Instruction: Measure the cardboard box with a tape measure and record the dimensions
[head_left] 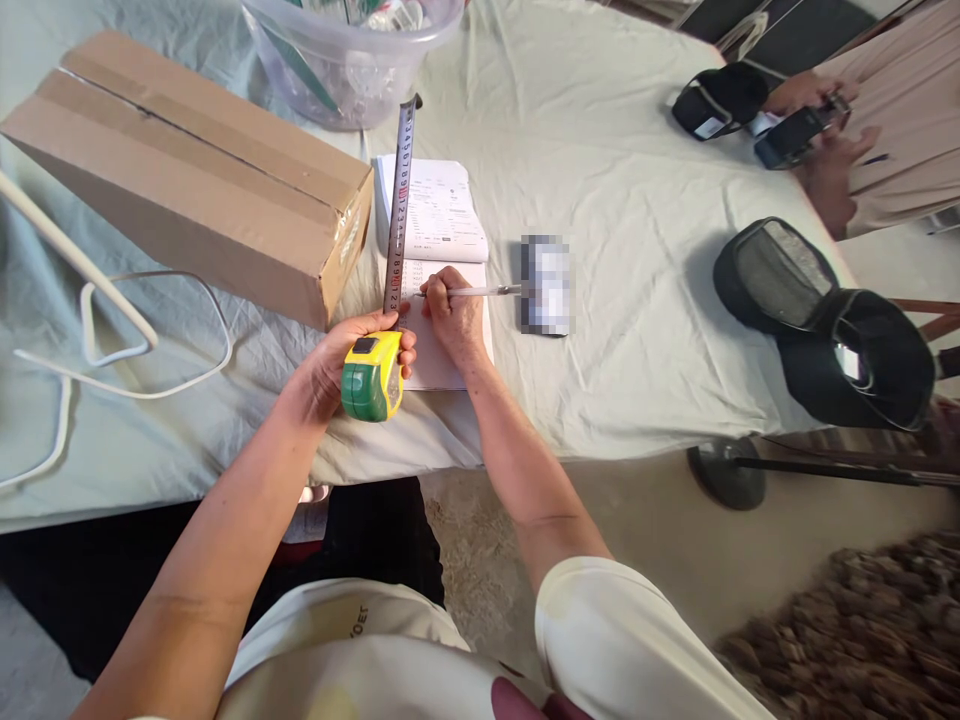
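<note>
My left hand [330, 365] is closed around a yellow and green tape measure [373, 378], thumb near the mouth of the case. Its metal blade [397, 215] sticks out away from me, over the left side of an open notebook [446, 350]. In my right hand [454, 315] is a pen [491, 291], gripped with its tip down at the lower page. Small written figures show on that page beside the blade. The far page [450, 215] carries printed text.
A taped cardboard box [195, 170] lies left of the notebook, below a clear plastic tub [352, 60]. A blurred-out object [546, 285] lies to the right. White cable [150, 390] loops at left. Black cases [780, 275] and another person's hands [832, 160] are farther right.
</note>
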